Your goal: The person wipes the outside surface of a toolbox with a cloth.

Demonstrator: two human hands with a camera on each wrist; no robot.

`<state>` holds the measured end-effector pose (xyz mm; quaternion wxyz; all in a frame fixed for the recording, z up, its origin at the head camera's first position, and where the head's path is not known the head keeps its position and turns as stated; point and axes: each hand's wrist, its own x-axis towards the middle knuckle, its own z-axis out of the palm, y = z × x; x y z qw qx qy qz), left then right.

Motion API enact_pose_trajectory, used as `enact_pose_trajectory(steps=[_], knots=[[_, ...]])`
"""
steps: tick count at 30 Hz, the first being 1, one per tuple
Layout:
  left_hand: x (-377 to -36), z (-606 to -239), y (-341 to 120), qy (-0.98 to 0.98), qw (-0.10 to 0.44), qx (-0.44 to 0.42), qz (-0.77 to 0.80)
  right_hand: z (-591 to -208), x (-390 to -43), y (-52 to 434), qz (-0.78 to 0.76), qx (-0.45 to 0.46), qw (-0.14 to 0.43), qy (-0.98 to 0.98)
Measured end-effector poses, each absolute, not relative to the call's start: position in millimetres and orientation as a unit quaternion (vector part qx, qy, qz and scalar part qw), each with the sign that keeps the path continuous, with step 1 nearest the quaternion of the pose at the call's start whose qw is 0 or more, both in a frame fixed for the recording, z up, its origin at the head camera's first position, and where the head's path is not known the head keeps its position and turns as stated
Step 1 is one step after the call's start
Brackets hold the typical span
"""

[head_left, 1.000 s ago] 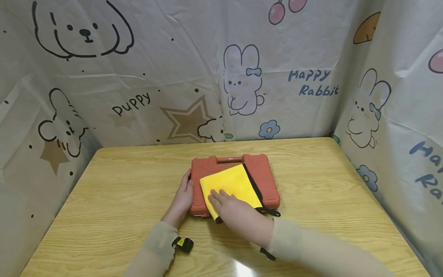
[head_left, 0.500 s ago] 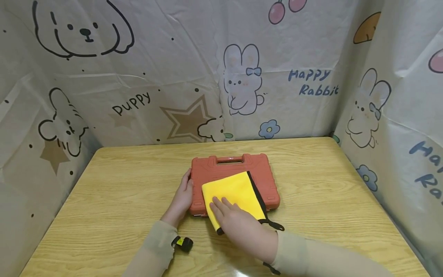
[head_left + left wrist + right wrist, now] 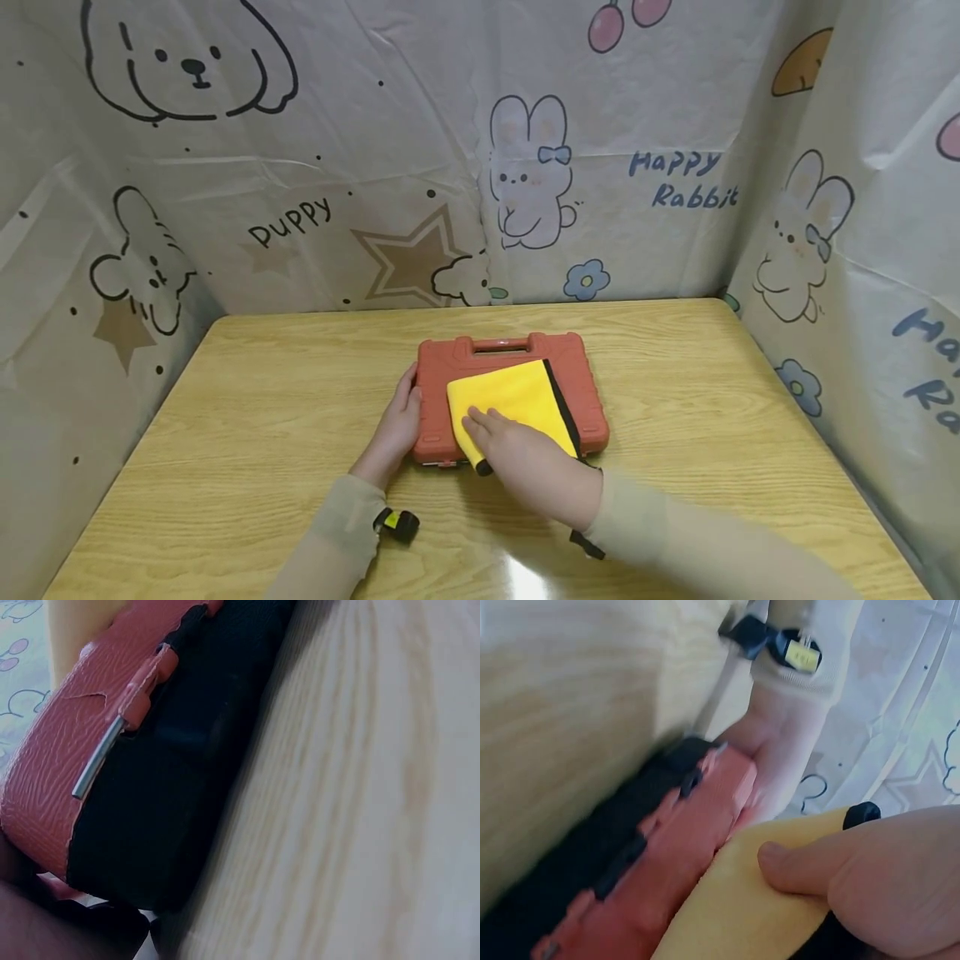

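A red plastic carrying case with a black base lies flat on the table, its handle at the far side. My left hand rests against the case's left end, fingers pointing away along it; some are hidden by the case. In the left wrist view, the case shows its latch edge and a metal pin. A folded yellow cloth with black edging lies over the lid. My right hand presses flat on the cloth's near left part. In the right wrist view, the thumb of this hand lies straight on the cloth.
The wood-grain table surrounds the case. Behind it and at both sides hang pale printed curtains with cartoon animals. Each wrist wears a dark strap; the left wrist strap carries a small black device.
My right hand slid the cloth toward me, then back away and slightly right over the lid. The left hand and the case have stayed in place. The head view has shifted slightly.
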<state>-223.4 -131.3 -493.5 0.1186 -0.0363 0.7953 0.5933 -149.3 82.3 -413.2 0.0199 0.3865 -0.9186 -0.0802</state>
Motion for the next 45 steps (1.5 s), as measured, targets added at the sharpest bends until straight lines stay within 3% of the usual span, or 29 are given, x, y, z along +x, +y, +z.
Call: enact_pose_trajectory(steps=[15, 45], knots=[[-224.7, -493.4, -131.6, 0.805, 0.103, -0.036, 0.582, -412.8, -193.8, 84.8, -0.022, 0.351, -0.001, -0.936], [-226.5, -491.3, -129.7, 0.81, 0.101, -0.034, 0.577, -414.0, -248.5, 98.8, 0.08, 0.278, -0.056, -0.956]])
